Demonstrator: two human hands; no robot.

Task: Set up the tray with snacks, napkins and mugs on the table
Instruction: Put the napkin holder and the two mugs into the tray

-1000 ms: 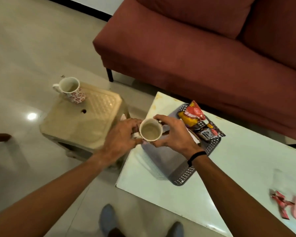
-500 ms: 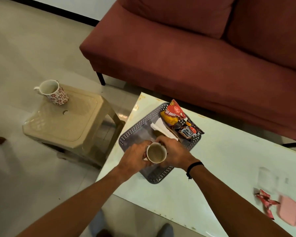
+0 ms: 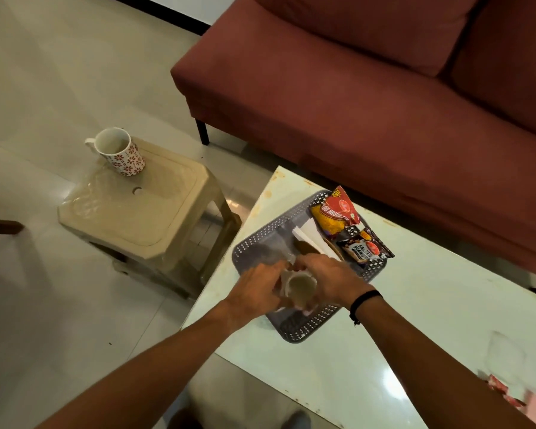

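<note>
A grey perforated tray (image 3: 254, 243) lies on the white table (image 3: 415, 305) near its left corner. At the tray's far end rest a red-and-yellow snack packet (image 3: 334, 212), a dark snack packet (image 3: 364, 247) and white napkins (image 3: 310, 235). Both hands hold a white mug (image 3: 299, 287) low over the tray's near end: my left hand (image 3: 256, 289) grips its left side, my right hand (image 3: 325, 278) its right side. Whether the mug touches the tray is hidden. A second mug (image 3: 119, 151), white with red flowers, stands on the beige plastic stool (image 3: 143, 212) to the left.
A dark red sofa (image 3: 369, 88) runs behind the table. Pink and red items (image 3: 508, 394) lie at the table's right edge. My feet show on the tiled floor (image 3: 44, 72) below the table's near edge.
Both hands carried the white mug from above the table's left corner down to the tray's near end. The view shifted, and the stool with the flowered mug now appears further right.
</note>
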